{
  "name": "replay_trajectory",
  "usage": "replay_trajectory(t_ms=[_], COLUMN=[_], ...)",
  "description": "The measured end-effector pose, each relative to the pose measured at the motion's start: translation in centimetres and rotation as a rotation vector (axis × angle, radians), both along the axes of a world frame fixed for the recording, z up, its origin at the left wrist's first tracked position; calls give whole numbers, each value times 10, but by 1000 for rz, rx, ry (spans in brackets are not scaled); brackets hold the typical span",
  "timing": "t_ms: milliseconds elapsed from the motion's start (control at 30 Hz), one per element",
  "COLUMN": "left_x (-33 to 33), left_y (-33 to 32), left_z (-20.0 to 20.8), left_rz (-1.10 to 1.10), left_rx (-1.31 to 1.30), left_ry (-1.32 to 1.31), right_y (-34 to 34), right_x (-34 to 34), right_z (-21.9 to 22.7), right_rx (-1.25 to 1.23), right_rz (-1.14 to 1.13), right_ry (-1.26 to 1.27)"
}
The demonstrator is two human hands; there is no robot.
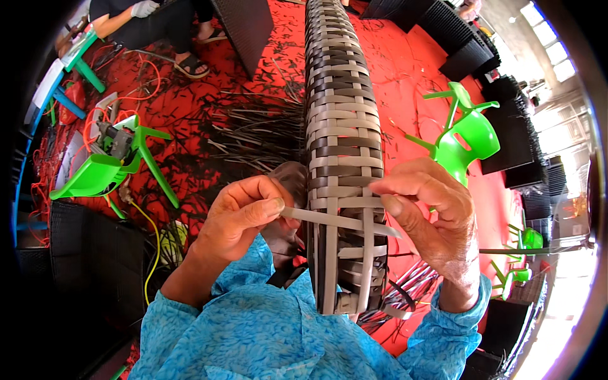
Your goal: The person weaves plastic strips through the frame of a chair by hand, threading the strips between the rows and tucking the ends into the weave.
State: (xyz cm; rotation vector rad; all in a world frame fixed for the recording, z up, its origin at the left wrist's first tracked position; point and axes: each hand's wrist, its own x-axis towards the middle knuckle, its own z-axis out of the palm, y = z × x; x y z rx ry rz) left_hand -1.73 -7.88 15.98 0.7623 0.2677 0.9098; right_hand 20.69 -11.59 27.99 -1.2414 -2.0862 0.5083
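Observation:
A long woven piece point(342, 120) of grey and dark brown flat strips runs away from me, its near end close to my body. My left hand point(244, 212) pinches one end of a light grey flat strip point(310, 216) between thumb and forefinger. That strip crosses the unwoven near part of the piece, past two lengthwise strips point(330, 259). Its other end sticks out below my right thumb. Beside the right edge of the weave is my right hand point(434, 218), thumb and forefinger slightly apart with nothing seen between them. Fingertips of this hand are at the weave's edge.
Loose dark strips point(259, 130) lie left of the piece on the red floor point(405, 69). A green chair point(468, 136) stands right; another green seat point(95, 174) holds a tool at left. A person wearing a glove point(144, 8) sits far left by a dark woven panel point(244, 31).

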Motion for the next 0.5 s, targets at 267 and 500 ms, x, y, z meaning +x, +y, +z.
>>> replay_trajectory(t_ms=[267,500], left_x=[14,24], left_y=[8,1], left_z=[22,7], left_rz=[48,-66], left_rx=[178,49], left_ry=[-97,-168], right_y=[13,19], right_x=[-24,-30], right_z=[21,40], right_rx=[-281,-842], right_rz=[134,-124], right_ry=[-311,37])
